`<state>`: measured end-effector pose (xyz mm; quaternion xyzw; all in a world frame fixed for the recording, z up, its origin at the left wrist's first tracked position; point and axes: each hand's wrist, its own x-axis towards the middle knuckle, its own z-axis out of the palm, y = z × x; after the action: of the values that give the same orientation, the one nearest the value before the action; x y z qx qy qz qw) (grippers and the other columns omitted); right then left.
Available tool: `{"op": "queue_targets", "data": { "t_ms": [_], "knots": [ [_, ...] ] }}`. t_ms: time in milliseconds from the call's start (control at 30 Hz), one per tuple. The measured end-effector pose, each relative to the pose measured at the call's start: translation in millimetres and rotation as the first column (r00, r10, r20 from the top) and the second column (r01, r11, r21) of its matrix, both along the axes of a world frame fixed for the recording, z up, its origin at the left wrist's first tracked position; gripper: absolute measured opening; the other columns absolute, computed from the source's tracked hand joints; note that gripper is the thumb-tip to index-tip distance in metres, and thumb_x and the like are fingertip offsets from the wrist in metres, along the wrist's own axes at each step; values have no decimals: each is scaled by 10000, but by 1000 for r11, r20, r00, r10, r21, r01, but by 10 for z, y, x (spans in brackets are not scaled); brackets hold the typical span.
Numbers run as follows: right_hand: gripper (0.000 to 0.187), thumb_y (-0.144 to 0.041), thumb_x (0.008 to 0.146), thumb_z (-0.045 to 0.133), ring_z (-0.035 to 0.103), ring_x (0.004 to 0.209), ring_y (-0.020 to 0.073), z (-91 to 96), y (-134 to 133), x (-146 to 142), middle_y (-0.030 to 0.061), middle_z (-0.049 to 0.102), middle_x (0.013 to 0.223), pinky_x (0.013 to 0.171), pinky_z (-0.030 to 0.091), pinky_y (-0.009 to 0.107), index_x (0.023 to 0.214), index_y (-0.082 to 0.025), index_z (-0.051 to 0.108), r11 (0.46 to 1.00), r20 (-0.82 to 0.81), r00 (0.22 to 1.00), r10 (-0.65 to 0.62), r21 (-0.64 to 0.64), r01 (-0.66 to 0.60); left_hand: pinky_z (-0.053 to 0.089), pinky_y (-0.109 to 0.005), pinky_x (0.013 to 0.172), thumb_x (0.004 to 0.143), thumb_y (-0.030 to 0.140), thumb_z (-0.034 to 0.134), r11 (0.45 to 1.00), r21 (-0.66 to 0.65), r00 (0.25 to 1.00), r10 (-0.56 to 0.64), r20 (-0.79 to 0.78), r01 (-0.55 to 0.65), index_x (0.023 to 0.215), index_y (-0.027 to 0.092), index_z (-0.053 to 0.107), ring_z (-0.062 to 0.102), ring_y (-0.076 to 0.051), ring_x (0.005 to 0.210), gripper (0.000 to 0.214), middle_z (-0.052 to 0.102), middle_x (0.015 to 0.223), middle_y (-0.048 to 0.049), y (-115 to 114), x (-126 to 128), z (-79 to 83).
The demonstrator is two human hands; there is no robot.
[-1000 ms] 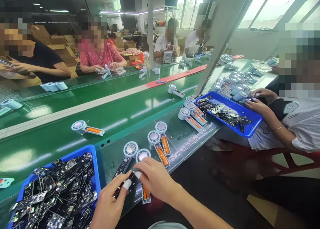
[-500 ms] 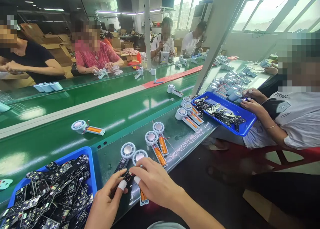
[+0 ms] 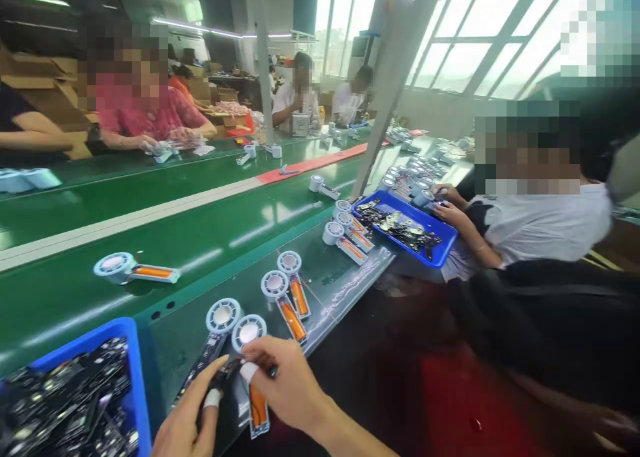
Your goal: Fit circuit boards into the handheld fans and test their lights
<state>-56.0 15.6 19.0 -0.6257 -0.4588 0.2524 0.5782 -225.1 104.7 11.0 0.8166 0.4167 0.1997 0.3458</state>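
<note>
My left hand grips a narrow black circuit board between thumb and fingers, the thumb tip wrapped in white. At the board's upper end my right hand is closed in a pinch, its thumb wrapped in white too. What it pinches is too small to make out; a dark bit shows under its fingers. Partly beneath the right hand lies a light-blue handheld fan with an orange battery in its open handle. Beside it, to the left, another fan has a black board along its handle.
A blue tray heaped with circuit boards stands at lower left. Two fans lie beyond my hands, and one fan is on the green belt. Farther right, a co-worker sits by another blue tray.
My view has turned right and shifted, so the table and things on it appear farther left. Both hands stay together at the circuit board.
</note>
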Motion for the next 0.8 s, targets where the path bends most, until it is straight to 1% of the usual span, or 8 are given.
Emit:
{"op": "queue_targets", "data": {
  "t_ms": [100,267,333,400,467,600,700,800],
  "knots": [
    [200,-70,810,619,663,711,128,38,26,16,-1,720,817,677,519,208,953,-180,707,1000,-108,994,-23,-12,22,536,-448,1012,903,388,380,996,58,995,-56,-86,61,1246,264,676,666,-265,1191,470,718,1258,-52,-59,20,66],
    [242,-43,838,584,649,755,147,31,50,16,18,711,861,688,500,235,941,-202,734,998,101,994,-32,62,26,604,-413,879,931,290,304,992,59,981,-98,-166,109,1241,318,681,730,-247,1024,489,719,1160,-66,-151,31,119],
    [282,-26,857,546,653,827,168,22,47,-3,36,701,917,745,508,262,979,-208,723,995,194,981,-21,95,3,585,-420,915,932,288,325,996,43,990,-72,-122,78,1245,310,676,716,-254,1058,471,713,1185,-70,-177,29,110],
    [316,-9,864,517,638,889,191,17,45,-23,50,681,961,800,509,299,1015,-214,702,996,292,956,-3,90,-24,573,-419,935,934,316,378,1000,-19,999,-4,-44,4,1298,280,631,704,-262,1087,445,714,1209,-82,-196,20,82],
    [315,-4,863,518,616,901,206,25,48,-38,57,653,976,799,508,319,1021,-220,685,998,389,921,30,39,-49,603,-394,851,938,372,425,986,-152,996,79,34,-73,1359,240,559,741,-248,939,462,728,1171,-96,-212,6,43],
    [280,-3,837,548,599,865,221,102,63,-53,66,613,965,731,501,324,980,-211,669,996,552,829,88,-65,-63,621,-343,738,935,432,462,936,-338,979,153,134,-100,1290,221,580,748,-216,797,430,727,1176,-93,-241,-4,-1],
    [245,-18,861,508,592,808,222,175,84,-77,70,601,932,687,496,331,938,-198,656,993,647,756,99,-110,-36,624,-345,777,933,412,475,955,-272,979,156,129,-117,1221,246,641,759,-231,877,371,754,1137,-58,-269,12,-16],
    [276,-8,861,450,605,793,235,180,100,-119,78,605,913,675,509,344,917,-192,647,994,699,709,97,-110,-28,601,-388,896,929,353,491,983,-86,976,174,130,-164,1200,249,684,741,-256,1011,348,759,1164,-58,-352,30,-105]
  ]
}}
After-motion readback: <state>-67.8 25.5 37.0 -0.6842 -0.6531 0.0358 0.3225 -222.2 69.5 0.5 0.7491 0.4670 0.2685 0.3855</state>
